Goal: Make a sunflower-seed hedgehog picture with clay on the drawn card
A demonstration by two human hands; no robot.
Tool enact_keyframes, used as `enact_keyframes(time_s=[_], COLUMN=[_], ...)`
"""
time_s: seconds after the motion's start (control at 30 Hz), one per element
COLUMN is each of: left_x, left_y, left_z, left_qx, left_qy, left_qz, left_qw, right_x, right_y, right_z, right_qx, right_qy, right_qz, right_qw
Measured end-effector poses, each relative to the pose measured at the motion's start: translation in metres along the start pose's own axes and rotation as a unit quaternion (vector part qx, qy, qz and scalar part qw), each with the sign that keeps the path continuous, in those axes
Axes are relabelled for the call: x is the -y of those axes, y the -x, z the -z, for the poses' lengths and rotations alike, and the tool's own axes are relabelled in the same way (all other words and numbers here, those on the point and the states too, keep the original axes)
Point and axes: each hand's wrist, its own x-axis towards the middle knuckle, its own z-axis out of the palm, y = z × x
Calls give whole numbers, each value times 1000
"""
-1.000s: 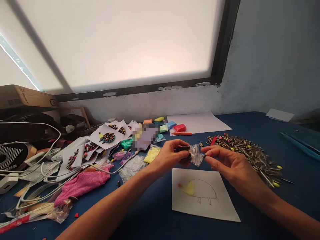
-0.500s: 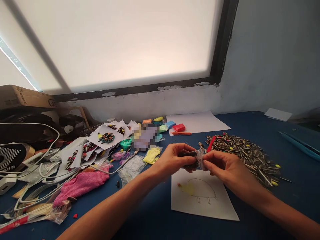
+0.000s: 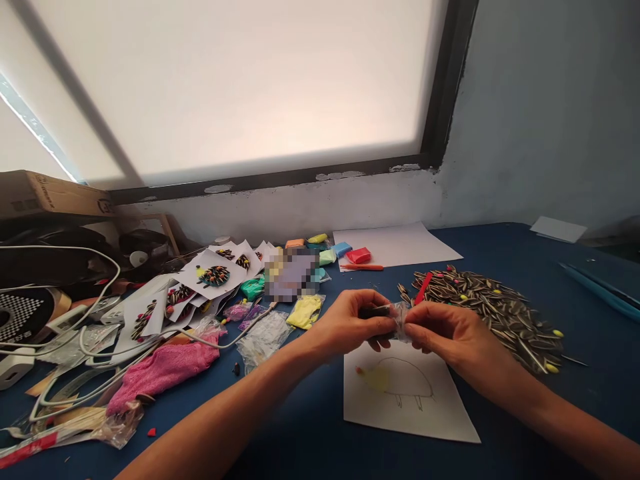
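Head view: I see the dark packet (image 3: pixel 375 311) lying left to right, left hand (image 3: pixel 350 321) gripping its body, right hand (image 3: pixel 446 328) pinching its clear end (image 3: pixel 401 315), by the drawing's (image 3: pixel 395 419) far edge.

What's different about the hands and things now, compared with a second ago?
The left hand, with the dark packet, moved right and slightly down in the picture, closer to the right hand, which now pinches the clear wrapper. The drawing and seeds stayed put.
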Motion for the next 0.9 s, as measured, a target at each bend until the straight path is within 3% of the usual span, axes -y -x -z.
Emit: enact_keyframes(time_s=[0.17,0.3,0.43,0.7,0.9], left_x=[-3,-4,-3,-5,-5], left_y=[3,5,4,5,5], left_z=[1,1,1,2,-3], left_qx=[17,24,17,9,9], left_qy=[-78,-126,-125,-145,-1], left_qz=[18,-4,-15,-21,43], left_qw=[997,992,992,989,999], right_x=[4,-2,-7,-4,-7], right_y=[2,2,2,4,6], right_z=[-2,0,3,0,-2], right_qx=[12,4,-4,-2,-76], right_qy=[-3,22,100,104,147], right_qz=[37,23,27,52,155], right_qw=[999,999,995,993,974])
